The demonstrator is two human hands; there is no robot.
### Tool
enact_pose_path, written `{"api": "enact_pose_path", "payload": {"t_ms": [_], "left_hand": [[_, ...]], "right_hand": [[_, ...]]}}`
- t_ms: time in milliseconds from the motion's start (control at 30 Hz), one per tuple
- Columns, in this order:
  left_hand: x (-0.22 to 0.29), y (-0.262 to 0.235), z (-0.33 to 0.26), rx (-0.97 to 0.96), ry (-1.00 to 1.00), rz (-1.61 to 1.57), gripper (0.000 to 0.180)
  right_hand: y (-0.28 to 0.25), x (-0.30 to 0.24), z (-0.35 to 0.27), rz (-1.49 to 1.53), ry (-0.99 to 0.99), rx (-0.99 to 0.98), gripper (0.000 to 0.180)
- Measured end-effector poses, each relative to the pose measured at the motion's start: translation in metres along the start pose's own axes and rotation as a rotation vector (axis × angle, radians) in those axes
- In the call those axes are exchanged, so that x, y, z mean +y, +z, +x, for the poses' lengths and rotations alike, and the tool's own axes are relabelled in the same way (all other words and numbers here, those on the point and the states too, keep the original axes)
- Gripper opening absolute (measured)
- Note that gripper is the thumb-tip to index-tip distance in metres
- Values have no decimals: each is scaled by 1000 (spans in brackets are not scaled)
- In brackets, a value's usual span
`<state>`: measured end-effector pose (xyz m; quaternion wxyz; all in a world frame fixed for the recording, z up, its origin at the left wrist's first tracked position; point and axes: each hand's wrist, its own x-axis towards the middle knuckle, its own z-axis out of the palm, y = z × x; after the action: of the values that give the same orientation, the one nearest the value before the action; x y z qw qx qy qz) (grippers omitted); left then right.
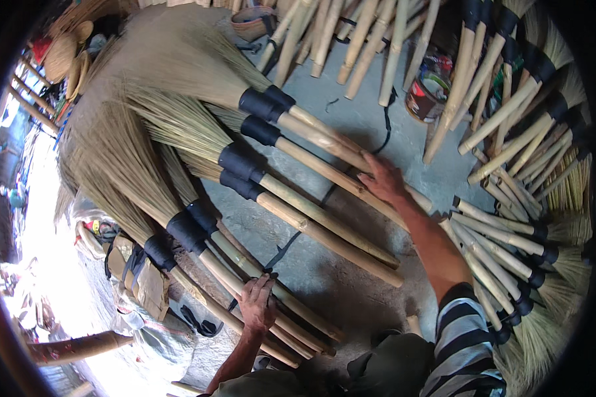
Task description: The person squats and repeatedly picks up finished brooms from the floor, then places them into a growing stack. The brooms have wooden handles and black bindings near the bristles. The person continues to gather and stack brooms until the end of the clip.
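Several grass brooms lie side by side in front of me, their pale bristles fanned to the far left and their wooden handles slanting toward me at the right. Black bands bind the bristles to the handles. At the near left, my left hand is closed around a broom handle in the nearer group. Farther off, my right hand grips the handle of a far broom, with its thumb side close to the neighbouring handle. Between my hands lie two more broom handles.
More bound brooms are piled along the right side, and others lie at the back. A round tin stands among them. Dark straps lie on the grey floor. Sacks and bags sit at the left.
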<state>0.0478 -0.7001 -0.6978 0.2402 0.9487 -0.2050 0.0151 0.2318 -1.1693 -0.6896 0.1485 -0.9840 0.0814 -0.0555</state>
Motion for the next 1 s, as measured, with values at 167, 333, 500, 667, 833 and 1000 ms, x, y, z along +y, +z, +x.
{"api": "enact_pose_path", "payload": {"t_ms": [167,333,500,667,833,1000], "left_hand": [[0,2,2,13,18,-4,46],[0,3,5,46,109,-66,37],[7,2,6,-7,95,14,41],[4,4,4,12,146,26,42],[-1,9,1,27,165,-23,45],[-2,11,2,52,159,-37,48]], "right_hand": [[47,21,-5,253,-3,-54,65],[48,21,1,147,107,10,62],[39,-1,-32,169,129,82,69],[-20,11,-153,491,170,239,66],[-64,65,-368,1629,1099,502,43],[-85,169,-503,1589,1596,1221,61]]}}
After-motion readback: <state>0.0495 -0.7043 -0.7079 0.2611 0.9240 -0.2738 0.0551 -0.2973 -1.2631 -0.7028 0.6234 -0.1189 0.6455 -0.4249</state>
